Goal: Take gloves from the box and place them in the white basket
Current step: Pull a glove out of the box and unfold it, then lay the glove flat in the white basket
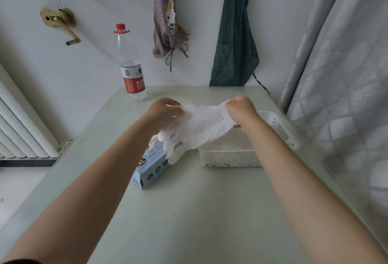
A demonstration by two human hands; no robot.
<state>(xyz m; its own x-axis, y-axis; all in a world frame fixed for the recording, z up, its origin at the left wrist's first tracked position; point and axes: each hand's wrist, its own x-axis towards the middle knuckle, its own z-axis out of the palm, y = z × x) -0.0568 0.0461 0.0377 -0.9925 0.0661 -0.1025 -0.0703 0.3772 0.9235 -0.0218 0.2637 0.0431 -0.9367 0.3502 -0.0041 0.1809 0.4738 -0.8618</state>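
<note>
Left hand (165, 109) and right hand (239, 108): each grip is clamped on the white gloves (199, 129), stretched between them above the surface (199, 211). Glove fingers hang over the box (151, 169), partly masking it. The white basket (231, 157) sits just right of the box. A water bottle (131, 68) stands behind.

A home room — aprons (235, 39) hang on the wall by a radiator (23, 125).

Both hands, left (162, 112) and right (241, 110), grip a white glove (201, 129) stretched above the box (151, 167) and white basket (231, 158).
</note>
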